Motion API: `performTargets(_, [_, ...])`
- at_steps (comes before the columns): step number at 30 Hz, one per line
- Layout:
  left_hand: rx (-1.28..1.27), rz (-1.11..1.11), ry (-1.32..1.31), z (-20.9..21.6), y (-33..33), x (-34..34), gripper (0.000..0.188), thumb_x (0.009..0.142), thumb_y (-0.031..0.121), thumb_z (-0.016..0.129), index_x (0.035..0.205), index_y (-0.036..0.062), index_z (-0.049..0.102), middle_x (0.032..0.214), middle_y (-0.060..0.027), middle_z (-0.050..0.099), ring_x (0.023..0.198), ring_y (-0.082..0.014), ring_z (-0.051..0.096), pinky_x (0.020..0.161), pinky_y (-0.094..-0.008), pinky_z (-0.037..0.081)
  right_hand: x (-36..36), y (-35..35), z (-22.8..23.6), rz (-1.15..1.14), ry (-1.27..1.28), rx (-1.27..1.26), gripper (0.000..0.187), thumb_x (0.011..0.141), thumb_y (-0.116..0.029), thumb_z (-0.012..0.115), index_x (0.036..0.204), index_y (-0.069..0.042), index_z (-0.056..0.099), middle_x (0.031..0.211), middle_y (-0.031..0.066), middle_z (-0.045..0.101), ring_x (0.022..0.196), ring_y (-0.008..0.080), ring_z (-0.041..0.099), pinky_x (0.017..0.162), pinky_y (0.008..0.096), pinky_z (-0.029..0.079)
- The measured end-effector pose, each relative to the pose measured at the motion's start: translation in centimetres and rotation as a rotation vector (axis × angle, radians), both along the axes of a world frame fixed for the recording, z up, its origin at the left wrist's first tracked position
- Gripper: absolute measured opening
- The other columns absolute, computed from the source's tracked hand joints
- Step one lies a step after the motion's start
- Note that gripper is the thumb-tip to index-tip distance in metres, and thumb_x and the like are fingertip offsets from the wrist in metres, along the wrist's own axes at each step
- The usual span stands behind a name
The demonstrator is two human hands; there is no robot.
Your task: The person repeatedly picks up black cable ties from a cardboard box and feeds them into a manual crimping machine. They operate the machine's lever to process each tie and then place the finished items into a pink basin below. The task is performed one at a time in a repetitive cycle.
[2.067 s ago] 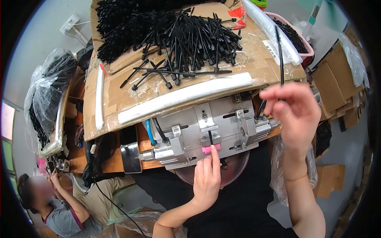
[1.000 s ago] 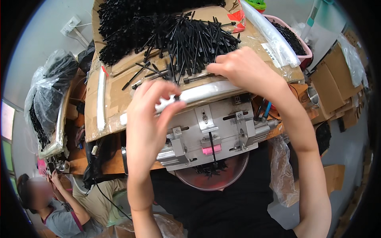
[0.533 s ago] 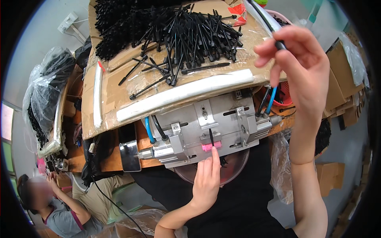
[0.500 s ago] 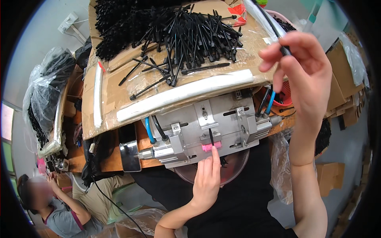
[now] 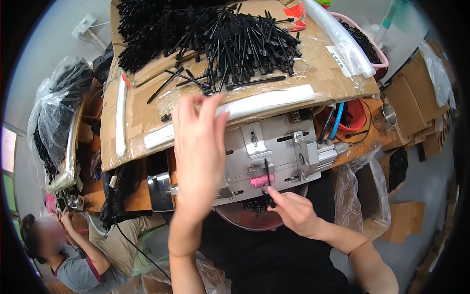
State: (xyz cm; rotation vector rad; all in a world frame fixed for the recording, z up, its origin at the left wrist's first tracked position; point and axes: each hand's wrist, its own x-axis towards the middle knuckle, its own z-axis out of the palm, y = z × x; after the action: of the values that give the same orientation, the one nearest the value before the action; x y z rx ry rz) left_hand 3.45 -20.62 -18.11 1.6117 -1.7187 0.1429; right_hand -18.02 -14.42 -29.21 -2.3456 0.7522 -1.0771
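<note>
A slim black plastic rod (image 5: 267, 171) lies across a pink block (image 5: 262, 180) on the metal fixture (image 5: 286, 152). At the rod's near end, the thumb and fingers of my right hand (image 5: 296, 211) are closed on it. My left hand (image 5: 199, 142) reaches over the cardboard's front edge, close to a few loose black rods with knobbed ends (image 5: 183, 77). Its thumb stands apart from the fingers, and no held thing shows; motion blurs the fingertips slightly. A large heap of black rods (image 5: 249, 49) lies farther back.
Cardboard (image 5: 342, 88) with a white padded strip (image 5: 274, 102) overhangs the fixture. Below sits a bowl (image 5: 245, 220) with black pieces. Blue tubes (image 5: 337, 122) and a red basket (image 5: 360, 116) are at right, a phone (image 5: 159, 183) at left. Another person (image 5: 83, 259) sits lower left.
My left hand has left the pink block and moved up and left to the loose rods. My right hand has come down from the upper right to the rod at the pink block.
</note>
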Motion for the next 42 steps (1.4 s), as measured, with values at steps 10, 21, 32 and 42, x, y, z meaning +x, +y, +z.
performTargets(10, [0.193, -0.186, 0.086, 2.3, -1.4, 3.2, 0.014, 0.079, -0.005, 0.066, 0.091, -0.0013, 0.063, 0.088, -0.0111, 0.059, 0.077, -0.0222, 0.061, 0.071, -0.0328, 0.048, 0.3, -1.8, 2.9, 0.073, 0.176, -0.03, 0.059, 0.079, -0.009, 0.075, 0.132, 0.003, 0.053, 0.077, 0.0076, 0.06, 0.068, 0.0196, 0.06, 0.058, 0.0319, 0.05])
performTargets(21, [0.016, -0.036, -0.006, -3.5, 9.3, -2.6, 0.062, 0.072, -0.014, 0.069, 0.13, -0.0006, 0.056, 0.099, -0.0132, 0.06, 0.089, -0.0288, 0.055, 0.079, -0.0376, 0.047, 8.2, -21.5, 13.9, 0.169, 0.615, -0.77, 0.005, 0.076, -0.01, 0.063, 0.078, -0.007, 0.065, 0.069, 0.0076, 0.066, 0.071, 0.0259, 0.069, 0.062, 0.0372, 0.054])
performTargets(32, [0.297, -0.068, -0.197, -9.8, 11.5, -7.9, 0.06, 0.086, 0.006, 0.065, 0.139, -0.0093, 0.043, 0.097, -0.0101, 0.053, 0.085, -0.0219, 0.052, 0.079, -0.0307, 0.047, 3.8, -19.2, 20.6, 0.166, -0.386, 0.415, 0.02, 0.093, -0.007, 0.064, 0.109, 0.005, 0.061, 0.089, 0.018, 0.071, 0.07, 0.0176, 0.07, 0.049, 0.021, 0.052])
performTargets(42, [0.243, -0.082, -0.011, -4.3, 9.0, -2.3, 0.048, 0.079, -0.008, 0.063, 0.125, 0.0032, 0.06, 0.094, -0.0142, 0.057, 0.092, -0.03, 0.054, 0.082, -0.0407, 0.045, -0.6, -4.8, 7.9, 0.097, -0.092, -0.159, 0.051, 0.072, 0.004, 0.078, 0.119, 0.005, 0.06, 0.078, 0.0114, 0.065, 0.063, 0.023, 0.062, 0.057, 0.0301, 0.052])
